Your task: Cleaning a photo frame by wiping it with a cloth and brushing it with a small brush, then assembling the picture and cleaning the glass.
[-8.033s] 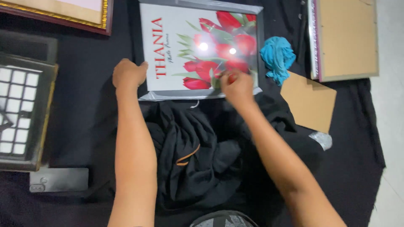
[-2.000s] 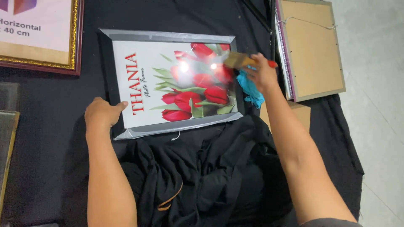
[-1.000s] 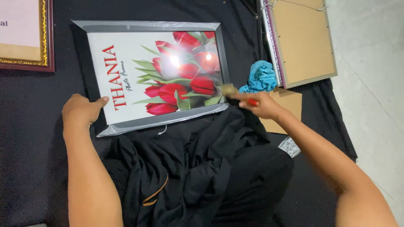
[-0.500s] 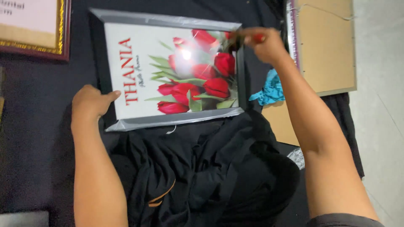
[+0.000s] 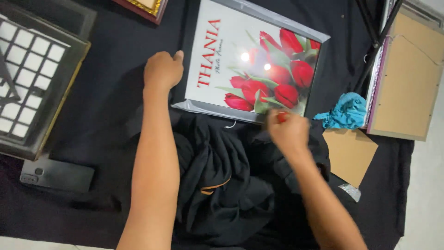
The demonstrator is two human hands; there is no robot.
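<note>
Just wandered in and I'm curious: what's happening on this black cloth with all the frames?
A person is working over a silver picture frame with a red tulip print, lying flat on a black cloth. The left hand presses on the frame's left edge. The right hand is at its lower right corner, closed on a small tool with a red handle; its tip is blurred. A blue rag, a cardboard sheet and other frames lie around.

We see the right hand motion-blurred, its red-handled tool mostly hidden; the silver-framed tulip picture and gold-edged maroon frame cut off at top
</note>
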